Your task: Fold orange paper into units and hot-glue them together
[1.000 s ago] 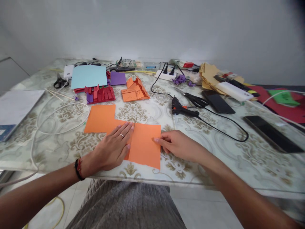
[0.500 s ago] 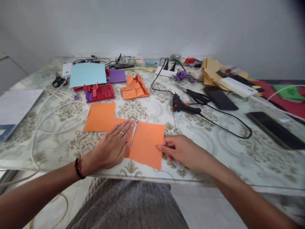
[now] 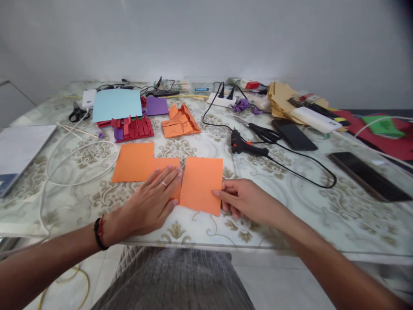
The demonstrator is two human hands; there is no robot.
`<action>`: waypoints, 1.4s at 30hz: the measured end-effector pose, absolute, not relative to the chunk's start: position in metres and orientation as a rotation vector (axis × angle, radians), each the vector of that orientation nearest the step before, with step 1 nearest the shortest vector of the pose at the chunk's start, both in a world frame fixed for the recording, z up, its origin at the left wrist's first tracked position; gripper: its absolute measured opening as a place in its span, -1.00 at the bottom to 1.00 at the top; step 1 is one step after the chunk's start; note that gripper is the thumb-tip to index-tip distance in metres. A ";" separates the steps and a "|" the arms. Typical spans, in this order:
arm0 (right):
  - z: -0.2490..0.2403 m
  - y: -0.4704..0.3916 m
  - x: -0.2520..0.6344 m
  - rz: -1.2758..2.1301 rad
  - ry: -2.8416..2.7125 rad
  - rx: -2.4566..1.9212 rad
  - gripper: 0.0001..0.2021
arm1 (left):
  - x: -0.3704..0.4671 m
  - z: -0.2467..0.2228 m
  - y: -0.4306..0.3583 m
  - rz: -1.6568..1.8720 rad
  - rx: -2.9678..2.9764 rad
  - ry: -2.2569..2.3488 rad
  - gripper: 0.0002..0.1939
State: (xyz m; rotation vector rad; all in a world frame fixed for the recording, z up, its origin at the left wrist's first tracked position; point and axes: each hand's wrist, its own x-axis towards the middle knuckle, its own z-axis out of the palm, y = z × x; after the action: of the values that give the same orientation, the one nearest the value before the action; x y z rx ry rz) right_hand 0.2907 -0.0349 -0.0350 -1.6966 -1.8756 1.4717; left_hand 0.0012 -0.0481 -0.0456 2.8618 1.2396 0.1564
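Note:
Near the table's front edge, an orange sheet of paper [image 3: 201,183] is pinched at its right edge by my right hand [image 3: 243,199], thumb on top and fingers curled below. My left hand [image 3: 154,198], with a ring on one finger, lies flat and stretched out on another piece of orange paper. Its palm covers part of that piece. Left of my fingertips, an orange sheet [image 3: 134,161] rests on the patterned cloth, overlapping or joined to the piece under my hand; I cannot tell which. A thin gap separates my left hand's paper from the pinched sheet.
A black glue gun [image 3: 247,145], scissors [image 3: 266,132] and two phones lie to the right. Folded orange paper [image 3: 181,122], folded red paper [image 3: 135,128] and a light blue sheet [image 3: 116,104] sit farther back. A white cable [image 3: 82,183] loops at left. A power strip [image 3: 221,100] stands behind.
The pinched orange sheet has moved up and turned a little straighter, with my right hand still on its edge. My left hand stays flat on its paper. The camera view has shifted slightly.

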 end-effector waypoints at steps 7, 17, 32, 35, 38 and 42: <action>-0.035 -0.039 0.291 1.504 -1.911 -1.699 -0.60 | 0.003 -0.054 -0.052 0.129 2.847 1.286 -0.35; -0.029 -0.045 0.290 1.480 -1.971 -1.735 -0.63 | 0.004 -0.050 -0.052 0.124 2.872 1.272 -0.37; -0.023 -0.050 0.289 1.519 -1.940 -1.696 -0.61 | 0.005 -0.053 -0.051 0.125 2.813 1.317 -0.28; -0.025 -0.050 0.288 1.492 -1.952 -1.681 -0.60 | 0.006 -0.053 -0.052 0.151 2.804 1.324 -0.28; -0.027 -0.050 0.289 1.485 -1.948 -1.689 -0.61 | 0.006 -0.054 -0.052 0.181 2.792 1.324 -0.28; -0.027 -0.051 0.290 1.474 -1.969 -1.704 -0.61 | 0.006 -0.055 -0.052 0.209 2.787 1.320 -0.27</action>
State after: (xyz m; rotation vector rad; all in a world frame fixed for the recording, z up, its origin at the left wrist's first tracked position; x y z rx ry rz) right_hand 0.2900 -0.0511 -0.0266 -1.7037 -1.9692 1.4736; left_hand 0.0056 -0.0523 -0.0551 2.7872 1.3199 0.2092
